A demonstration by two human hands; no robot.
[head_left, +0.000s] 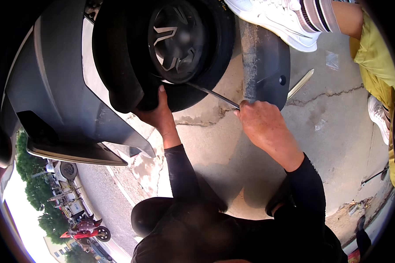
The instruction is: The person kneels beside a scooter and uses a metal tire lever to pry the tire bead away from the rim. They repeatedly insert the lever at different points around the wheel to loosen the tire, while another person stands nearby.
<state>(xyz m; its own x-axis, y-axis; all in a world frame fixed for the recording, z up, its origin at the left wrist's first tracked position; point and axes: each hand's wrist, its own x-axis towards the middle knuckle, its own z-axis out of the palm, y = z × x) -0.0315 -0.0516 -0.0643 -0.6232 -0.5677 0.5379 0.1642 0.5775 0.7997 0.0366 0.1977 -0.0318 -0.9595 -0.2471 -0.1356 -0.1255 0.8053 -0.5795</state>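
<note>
"Gripping what?"
"A rod (214, 94), in tightly curled right fingers (246, 108), reaching the lower edge of the hubcap (180, 48)."
"And left?"
"Touching the tyre (221, 48) with the left hand (159, 115); can't tell the hidden fingers' grip."

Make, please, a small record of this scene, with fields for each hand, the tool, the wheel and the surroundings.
Left hand: at the lower part of the tyre, thumb up, other fingers mostly hidden
Right hand: closed around one end of a thin metal bar
Tool: bar's far end at the lower edge of the wheel cover
Wheel: black tyre, dark cover with silvery accents
Nearby: another person's white shoe, upper right
Ground: cracked concrete
</note>
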